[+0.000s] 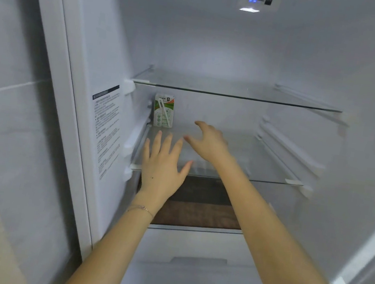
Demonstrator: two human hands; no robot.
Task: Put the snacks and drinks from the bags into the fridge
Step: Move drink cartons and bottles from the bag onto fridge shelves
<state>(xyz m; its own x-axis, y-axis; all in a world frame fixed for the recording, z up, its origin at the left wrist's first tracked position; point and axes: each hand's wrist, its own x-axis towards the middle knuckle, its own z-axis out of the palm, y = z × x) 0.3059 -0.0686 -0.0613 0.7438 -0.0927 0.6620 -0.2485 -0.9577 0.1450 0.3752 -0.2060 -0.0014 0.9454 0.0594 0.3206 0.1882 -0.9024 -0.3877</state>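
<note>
Left hand, right hand wide, empty over the shelf; tuck the next one beside the back-left-corner carton.

I see two bare forearms, a left hand and a right hand. Around the left wrist sits a thin, pale chain bracelet with a few tiny beads. A small dark dot marks the back of the left hand.
</note>
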